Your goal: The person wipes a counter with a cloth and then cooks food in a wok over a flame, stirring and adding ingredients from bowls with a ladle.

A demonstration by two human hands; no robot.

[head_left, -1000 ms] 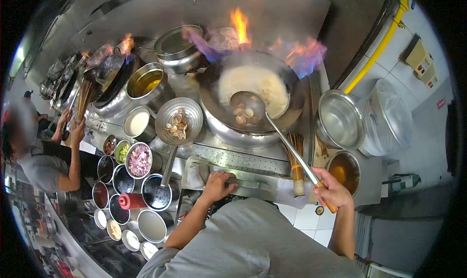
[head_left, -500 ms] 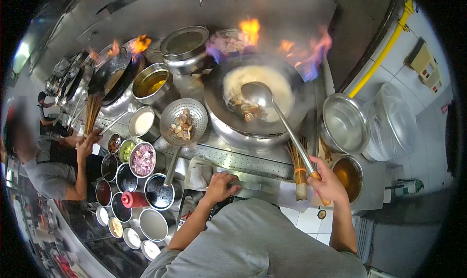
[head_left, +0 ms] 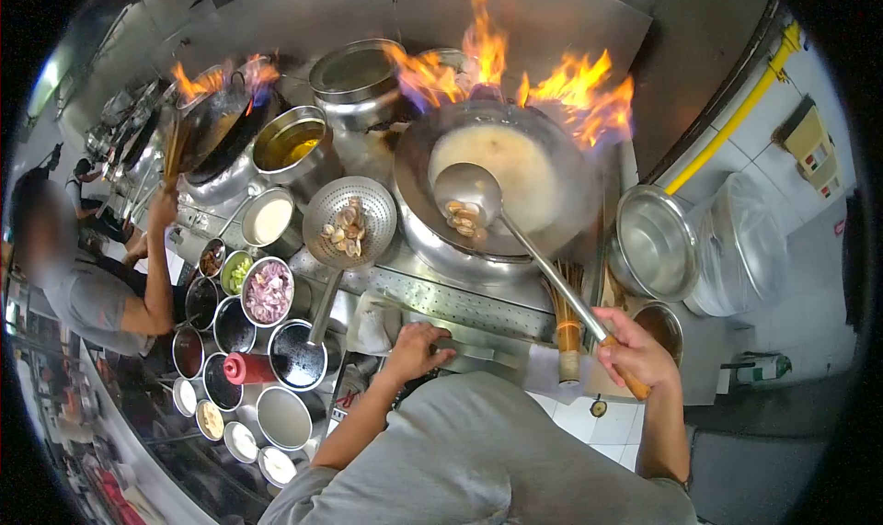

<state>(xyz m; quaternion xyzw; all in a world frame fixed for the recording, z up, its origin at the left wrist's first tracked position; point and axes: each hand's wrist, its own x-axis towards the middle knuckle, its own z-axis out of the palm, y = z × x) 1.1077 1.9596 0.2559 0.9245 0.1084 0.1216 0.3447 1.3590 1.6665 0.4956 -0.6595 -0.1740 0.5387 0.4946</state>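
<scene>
My right hand (head_left: 641, 352) is closed around the wooden handle of a long metal ladle (head_left: 469, 187). The ladle's bowl, with several clams (head_left: 464, 220) at its lower edge, is over the near left side of a wok (head_left: 405, 162). Cloudy, pale liquid (head_left: 497, 157) fills the wok's middle. On the stove's front edge rests my left hand (head_left: 419, 350), its fingers bent and partly apart, with nothing seen in it. A folded cloth (head_left: 375, 323) is beside it. Left of the wok, a perforated strainer (head_left: 320, 214) holds more clams.
Tall flames (head_left: 584, 93) rise behind the wok. A bamboo brush (head_left: 567, 336) stands near my right hand, beside steel bowls (head_left: 655, 240). Ingredient pots (head_left: 269, 291) and a red bottle (head_left: 246, 369) crowd the left. A co-worker (head_left: 106, 300) holds another bamboo brush over a second wok.
My right hand has drawn the ladle back toward me, and clams now lie in its bowl. The flames are taller and more orange. The co-worker's brush hand has risen; my left hand stays put.
</scene>
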